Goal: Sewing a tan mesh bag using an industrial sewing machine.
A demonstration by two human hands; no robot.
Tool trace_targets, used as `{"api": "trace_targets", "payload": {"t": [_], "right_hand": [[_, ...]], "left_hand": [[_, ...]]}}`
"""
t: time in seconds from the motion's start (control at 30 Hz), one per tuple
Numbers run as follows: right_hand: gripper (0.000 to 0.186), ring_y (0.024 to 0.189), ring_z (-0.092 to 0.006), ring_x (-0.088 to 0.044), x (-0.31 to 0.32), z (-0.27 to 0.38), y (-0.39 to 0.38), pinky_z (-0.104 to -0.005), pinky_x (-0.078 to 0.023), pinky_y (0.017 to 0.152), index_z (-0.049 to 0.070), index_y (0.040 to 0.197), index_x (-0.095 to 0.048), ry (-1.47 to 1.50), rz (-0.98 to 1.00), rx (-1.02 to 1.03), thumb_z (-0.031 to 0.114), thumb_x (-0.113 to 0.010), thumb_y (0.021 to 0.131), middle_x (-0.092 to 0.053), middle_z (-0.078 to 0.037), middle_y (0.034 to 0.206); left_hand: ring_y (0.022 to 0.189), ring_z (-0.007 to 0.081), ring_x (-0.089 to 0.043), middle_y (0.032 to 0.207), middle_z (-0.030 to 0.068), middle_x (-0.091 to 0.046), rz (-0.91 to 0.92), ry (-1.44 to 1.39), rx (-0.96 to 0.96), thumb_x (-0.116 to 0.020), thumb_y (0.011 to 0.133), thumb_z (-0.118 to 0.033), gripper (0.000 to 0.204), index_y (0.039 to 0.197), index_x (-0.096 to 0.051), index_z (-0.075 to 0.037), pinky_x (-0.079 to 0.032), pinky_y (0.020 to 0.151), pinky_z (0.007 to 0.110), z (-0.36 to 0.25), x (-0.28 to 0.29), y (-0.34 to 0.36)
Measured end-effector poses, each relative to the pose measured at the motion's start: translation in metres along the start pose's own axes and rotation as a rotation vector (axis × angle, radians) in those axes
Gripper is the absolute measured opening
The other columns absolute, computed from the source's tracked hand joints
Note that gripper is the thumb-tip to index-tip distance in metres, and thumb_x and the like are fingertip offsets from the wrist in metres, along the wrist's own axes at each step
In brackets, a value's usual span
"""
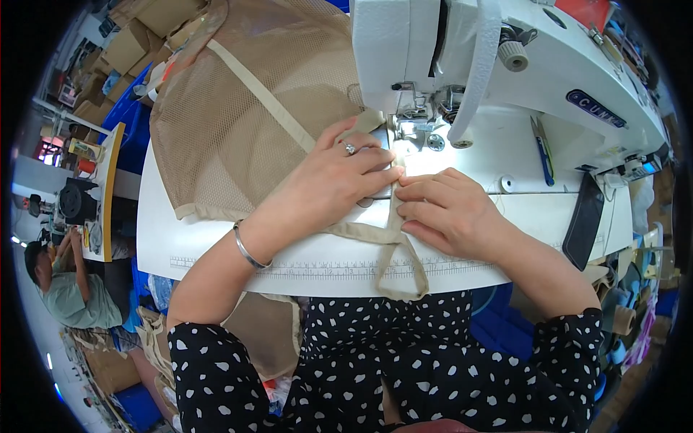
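Observation:
A narrow beige fabric strip (395,209) runs toward the needle area of a white sewing machine (538,79). My left hand (333,177), wearing a ring and a bracelet, rests over beige mesh fabric (238,130). Its thumb and index fingertips are closed on the strip just in front of the presser foot (410,133). Close beside them, my right hand (451,213) pinches the same strip between thumb and fingers. The strip's tail forms a loop (402,281) that hangs over the table's front edge. What lies beneath my left palm is hidden.
A printed ruler (303,270) follows the white table's front edge. Right of the needle lie a small bobbin (507,184), thread snips (542,151) and a black flat case (583,222). Another person (76,292) works at a table on the far left. Cardboard boxes (133,47) stand behind.

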State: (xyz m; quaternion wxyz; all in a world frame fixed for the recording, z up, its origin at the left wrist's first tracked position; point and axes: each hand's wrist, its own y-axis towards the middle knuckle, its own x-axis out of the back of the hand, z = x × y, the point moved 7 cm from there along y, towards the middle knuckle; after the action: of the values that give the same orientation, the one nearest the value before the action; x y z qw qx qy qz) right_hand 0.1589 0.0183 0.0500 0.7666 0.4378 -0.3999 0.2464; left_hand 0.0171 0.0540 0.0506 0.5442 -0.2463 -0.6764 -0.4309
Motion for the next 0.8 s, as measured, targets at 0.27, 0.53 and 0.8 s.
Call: {"api": "trace_targets", "payload": {"t": [0.27, 0.53, 0.8], "right_hand": [[0.019, 0.103, -0.0219, -0.067, -0.0007, -0.0013, 0.0002, -0.0357, -0.05, 0.087, 0.005, 0.099, -0.067, 0.011, -0.005, -0.016, 0.011, -0.074, 0.081, -0.068, -0.007, 0.111], [0.021, 0.102, -0.0228, -0.066, 0.0006, -0.0033, 0.0004, -0.0361, -0.049, 0.088, 0.006, 0.1, -0.068, 0.003, -0.023, -0.045, 0.012, -0.074, 0.082, -0.069, -0.006, 0.111], [0.032, 0.105, -0.0233, -0.064, 0.0023, -0.0032, 0.0013, -0.0375, -0.048, 0.09, 0.007, 0.101, -0.068, -0.01, -0.009, -0.054, 0.025, -0.078, 0.077, -0.067, -0.005, 0.11]], "left_hand": [[0.124, 0.0226, -0.058, 0.127, 0.0018, -0.066, 0.049, -0.089, 0.044, -0.07, 0.091, -0.027, 0.037, 0.127, -0.07, -0.02, -0.03, 0.119, 0.053, -0.0005, 0.0039, -0.0008], [0.128, 0.0264, -0.055, 0.134, 0.004, -0.064, 0.102, -0.13, 0.054, -0.071, 0.09, -0.034, 0.043, 0.131, -0.068, -0.02, -0.026, 0.122, 0.054, -0.0005, 0.006, -0.002], [0.133, 0.0259, -0.052, 0.139, 0.0037, -0.061, 0.164, -0.141, 0.059, -0.076, 0.08, -0.026, 0.055, 0.134, -0.066, -0.022, -0.023, 0.124, 0.054, -0.0018, 0.0048, -0.0035]]}}
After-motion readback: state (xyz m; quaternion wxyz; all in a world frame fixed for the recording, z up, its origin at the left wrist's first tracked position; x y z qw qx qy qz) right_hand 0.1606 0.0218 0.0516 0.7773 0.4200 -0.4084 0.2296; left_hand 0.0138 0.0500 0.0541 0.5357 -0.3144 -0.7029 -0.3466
